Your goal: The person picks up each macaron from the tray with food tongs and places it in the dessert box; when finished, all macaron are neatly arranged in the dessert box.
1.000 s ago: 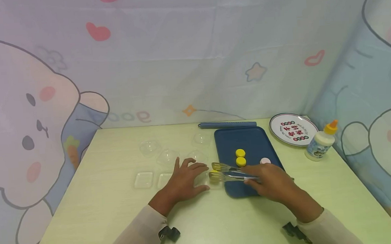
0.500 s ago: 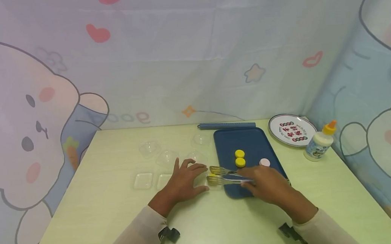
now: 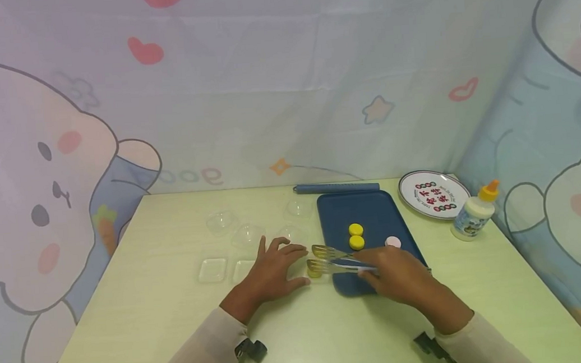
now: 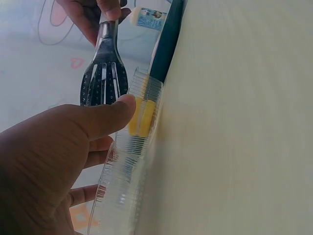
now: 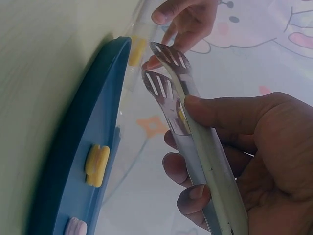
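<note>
My right hand (image 3: 399,275) grips metal tongs (image 5: 198,152) by their arms, and their slotted ends stand apart with nothing between them. Below those ends, a yellow macaron (image 4: 142,117) sits in a clear plastic box (image 4: 155,90) left of the blue tray. My left hand (image 3: 275,269) holds this box at its left side, thumb on the near side and fingers at the far side. Part of the macaron is hidden behind the tongs in the head view. On the blue tray (image 3: 358,207) are two yellow macarons (image 3: 356,236) and a pink macaron (image 3: 392,242).
More clear box bases (image 3: 212,270) and domed lids (image 3: 249,235) lie at left and behind my left hand. A blue-grey rod (image 3: 336,187) is behind the tray. A printed plate (image 3: 434,194) and a bottle with an orange tip (image 3: 474,213) stand at right.
The tongs have shifted slightly left over the box and their ends have spread a little. The yellow macaron that was between them now lies lower, in the box. My left hand stays put.
</note>
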Motion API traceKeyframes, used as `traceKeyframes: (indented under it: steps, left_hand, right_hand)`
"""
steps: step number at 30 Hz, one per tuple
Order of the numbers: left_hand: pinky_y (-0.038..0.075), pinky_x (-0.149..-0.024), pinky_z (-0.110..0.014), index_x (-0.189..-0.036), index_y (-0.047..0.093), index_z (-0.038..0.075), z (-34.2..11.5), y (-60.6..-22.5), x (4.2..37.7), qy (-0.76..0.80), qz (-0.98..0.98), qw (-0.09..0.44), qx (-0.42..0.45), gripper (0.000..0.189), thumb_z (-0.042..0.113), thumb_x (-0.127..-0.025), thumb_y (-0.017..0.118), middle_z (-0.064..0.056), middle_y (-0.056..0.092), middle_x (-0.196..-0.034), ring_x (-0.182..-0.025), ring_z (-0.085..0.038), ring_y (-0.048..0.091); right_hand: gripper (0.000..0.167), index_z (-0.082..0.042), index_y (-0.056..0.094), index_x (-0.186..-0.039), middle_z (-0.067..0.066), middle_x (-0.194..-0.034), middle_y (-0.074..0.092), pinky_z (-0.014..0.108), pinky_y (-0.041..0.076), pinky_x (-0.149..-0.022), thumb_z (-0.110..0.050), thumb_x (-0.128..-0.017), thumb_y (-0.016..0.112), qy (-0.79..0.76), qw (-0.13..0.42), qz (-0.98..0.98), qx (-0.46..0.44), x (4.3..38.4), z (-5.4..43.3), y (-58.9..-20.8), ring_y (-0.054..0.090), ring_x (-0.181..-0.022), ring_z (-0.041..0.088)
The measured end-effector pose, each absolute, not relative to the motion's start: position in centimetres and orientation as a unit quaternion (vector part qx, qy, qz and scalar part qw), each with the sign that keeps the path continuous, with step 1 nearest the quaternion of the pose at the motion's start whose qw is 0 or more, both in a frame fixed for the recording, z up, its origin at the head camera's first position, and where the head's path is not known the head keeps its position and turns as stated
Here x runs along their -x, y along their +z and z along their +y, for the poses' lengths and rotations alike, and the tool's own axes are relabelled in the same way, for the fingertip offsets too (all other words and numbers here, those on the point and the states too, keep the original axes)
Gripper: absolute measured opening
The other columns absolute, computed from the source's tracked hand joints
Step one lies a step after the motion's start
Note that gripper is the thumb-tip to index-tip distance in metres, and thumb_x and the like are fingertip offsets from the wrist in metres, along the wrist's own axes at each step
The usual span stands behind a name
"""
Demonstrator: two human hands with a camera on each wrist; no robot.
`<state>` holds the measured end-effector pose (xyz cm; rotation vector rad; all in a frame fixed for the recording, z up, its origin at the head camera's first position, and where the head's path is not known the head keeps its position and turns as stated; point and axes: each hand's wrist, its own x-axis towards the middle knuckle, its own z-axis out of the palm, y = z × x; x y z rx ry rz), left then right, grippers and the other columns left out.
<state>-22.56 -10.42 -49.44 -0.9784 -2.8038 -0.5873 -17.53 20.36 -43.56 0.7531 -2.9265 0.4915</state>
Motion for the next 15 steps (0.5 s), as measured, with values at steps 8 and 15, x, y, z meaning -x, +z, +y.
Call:
traceKeyframes:
  steps: [8,15]
  left_hand:
    - [0.022,-0.124,-0.085,-0.147,0.069,0.017,-10.9,-49.3,22.4,-0.186,-0.919,0.082,0.337,0.064,0.049,-0.093,0.085,-0.001,0.067,-0.152,-0.145,-0.035,0.052]
    - [0.024,-0.123,-0.086,-0.143,0.071,0.017,-12.5,-48.8,22.2,-0.187,-0.916,0.115,0.335,0.064,0.047,-0.090,0.088,-0.002,0.070,-0.147,-0.141,-0.035,0.056]
  right_hand:
    - [0.038,-0.016,0.079,-0.133,0.004,-0.120,0.084,0.039,0.059,-0.074,-0.016,-0.096,0.084,0.194,0.072,-0.950,-0.235,17.3,22.4,-43.4,0.078,-0.095,0.016]
    - [0.038,-0.008,0.077,-0.134,0.020,-0.127,0.080,0.052,0.063,-0.081,-0.016,-0.097,0.081,0.204,0.084,-0.957,-0.191,17.5,24.7,-43.2,0.081,-0.103,0.035]
